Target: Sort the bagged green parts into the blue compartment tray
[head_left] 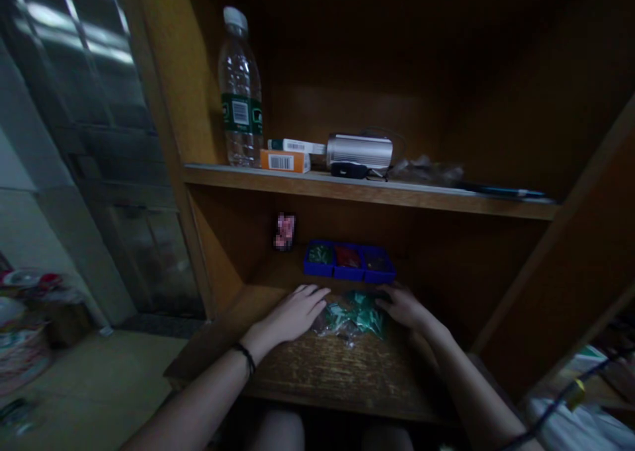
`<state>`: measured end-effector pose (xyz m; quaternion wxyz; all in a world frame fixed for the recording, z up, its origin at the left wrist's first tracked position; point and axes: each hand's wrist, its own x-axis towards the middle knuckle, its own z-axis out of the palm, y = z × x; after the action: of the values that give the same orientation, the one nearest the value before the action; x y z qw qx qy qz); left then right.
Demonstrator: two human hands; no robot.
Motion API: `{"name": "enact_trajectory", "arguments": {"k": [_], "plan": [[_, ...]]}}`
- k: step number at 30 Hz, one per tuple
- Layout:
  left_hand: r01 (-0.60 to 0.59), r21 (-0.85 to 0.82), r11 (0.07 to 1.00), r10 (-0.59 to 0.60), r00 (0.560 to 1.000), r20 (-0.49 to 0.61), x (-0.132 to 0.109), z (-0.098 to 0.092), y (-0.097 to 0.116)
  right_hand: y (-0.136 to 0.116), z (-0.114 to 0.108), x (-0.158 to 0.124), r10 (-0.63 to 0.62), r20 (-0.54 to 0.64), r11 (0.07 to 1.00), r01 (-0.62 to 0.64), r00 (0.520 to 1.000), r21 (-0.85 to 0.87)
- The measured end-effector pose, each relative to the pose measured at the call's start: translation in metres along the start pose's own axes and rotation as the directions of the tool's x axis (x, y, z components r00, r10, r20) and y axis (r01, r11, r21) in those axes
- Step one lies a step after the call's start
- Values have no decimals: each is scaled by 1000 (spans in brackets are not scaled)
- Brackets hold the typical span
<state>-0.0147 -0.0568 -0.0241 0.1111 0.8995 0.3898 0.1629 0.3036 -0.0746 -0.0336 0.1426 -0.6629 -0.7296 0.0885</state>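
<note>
My left hand (300, 311) lies palm down on the wooden desk board (347, 375), fingers stretched out, with its fingertips beside clear plastic bags (354, 315). Green contents show through the bags; their kind is too blurred to tell. On the other side of the bags is my right hand (404, 305), fingers spread and its fingertips near or touching the bags' right edge. Just beyond both hands sits a blue tray (348, 274) in three compartments. Its left one holds something green, its middle one something red, and its right one something dark.
Above runs a shelf (421, 198) bearing a plastic bottle (241, 94), an orange box (282, 161), a silver cylindrical object (360, 151) and a pen-like object (510, 192). Cabinet walls stand on both sides. A metal door (99, 140) is at the left, and a dark cable (560, 398) crosses the lower right.
</note>
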Motion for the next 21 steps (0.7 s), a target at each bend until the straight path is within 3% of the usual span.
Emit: {"name": "enact_trajectory", "arguments": {"k": [2, 7, 12, 15, 18, 21], "plan": [[49, 30, 998, -47, 998, -45, 7, -1, -7, 4, -3, -1, -16, -16, 1000, 16, 1000, 16], [166, 32, 986, -165, 986, -13, 11, -3, -27, 18, -4, -5, -88, -11, 994, 89, 996, 61], [185, -71, 980, -190, 979, -74, 20, -12, -33, 25, -12, 0, -105, 87, 969, 82, 991, 233], [192, -111, 975, -205, 972, -116, 28, -23, -31, 28, -19, 6, -130, 61, 929, 100, 990, 357], [178, -221, 959, -215, 964, -155, 34, -31, -34, 33, -25, 12, -132, 29, 886, 105, 991, 452], [158, -435, 887, -271, 939, -212, 43, -32, -47, 35, -31, 21, -126, 26, 836, 92, 992, 541]]}}
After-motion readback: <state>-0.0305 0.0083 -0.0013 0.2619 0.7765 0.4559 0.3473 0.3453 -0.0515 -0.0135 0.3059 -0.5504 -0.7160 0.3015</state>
